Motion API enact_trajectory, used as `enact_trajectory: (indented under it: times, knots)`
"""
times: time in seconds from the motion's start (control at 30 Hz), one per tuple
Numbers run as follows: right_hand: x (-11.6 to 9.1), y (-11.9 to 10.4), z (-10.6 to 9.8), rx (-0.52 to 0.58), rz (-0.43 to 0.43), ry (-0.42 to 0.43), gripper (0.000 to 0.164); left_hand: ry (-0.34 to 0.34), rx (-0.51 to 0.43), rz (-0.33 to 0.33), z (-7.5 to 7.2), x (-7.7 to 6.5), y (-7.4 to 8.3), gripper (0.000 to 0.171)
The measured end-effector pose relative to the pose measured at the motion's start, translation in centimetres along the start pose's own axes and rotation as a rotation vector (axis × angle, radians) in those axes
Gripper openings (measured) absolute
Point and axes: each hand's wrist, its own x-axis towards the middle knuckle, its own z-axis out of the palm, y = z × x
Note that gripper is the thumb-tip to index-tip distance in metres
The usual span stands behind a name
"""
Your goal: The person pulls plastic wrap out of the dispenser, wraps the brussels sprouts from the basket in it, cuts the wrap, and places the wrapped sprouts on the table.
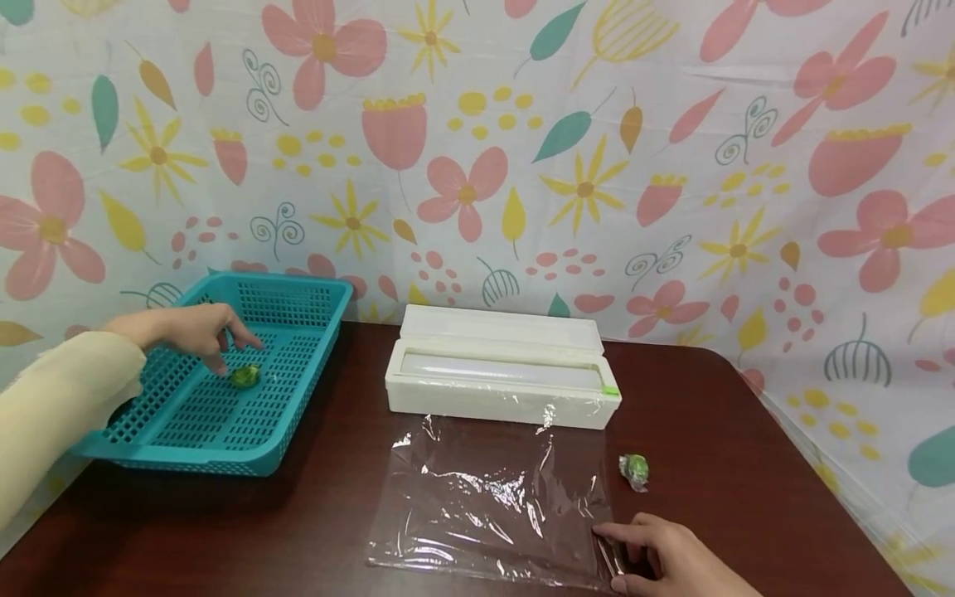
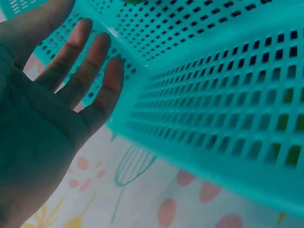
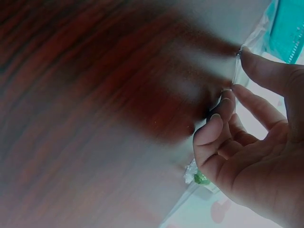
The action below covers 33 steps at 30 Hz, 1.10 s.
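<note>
My left hand reaches over the rim of a blue-green plastic basket, fingers loosely bent and holding nothing. Just below its fingertips lies a small, shiny green item, its kind unclear. In the left wrist view the palm of that hand is beside the basket's perforated wall. A sheet of clear plastic wrap lies spread on the table, reaching back to a white wrap box. My right hand touches the sheet's right front edge with thumb and forefinger apart; its other fingers are bent.
A small green item in crinkled clear film sits right of the sheet. The box's lid is raised, with a green cutter piece at its right end. Behind the dark red-brown table hangs a flowered cloth.
</note>
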Motion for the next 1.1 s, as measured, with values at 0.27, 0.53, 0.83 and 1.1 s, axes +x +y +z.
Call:
enact_trajectory:
  times: [0.27,0.53,0.83,1.1]
  knots:
    - [-0.3,1.9,0.6,0.006,-0.014,0.005,0.047,-0.039,-0.09,0.0,0.6,0.9,-1.5,0.056]
    - [-0.8,4.7,1.5,0.03,0.058,0.011,0.05,-0.077,-0.223,-0.059,0.7,0.9,-2.7,0.06]
    - [-0.4,1.9,0.6,0.011,0.004,0.009,0.049,-0.022,-0.229,-0.139,1.5,1.1,-4.1,0.059]
    - [-0.1,0.5,0.4,0.024,-0.002,0.021,0.047,-0.005,-0.218,-0.143,2.8,1.0,-5.0,0.057]
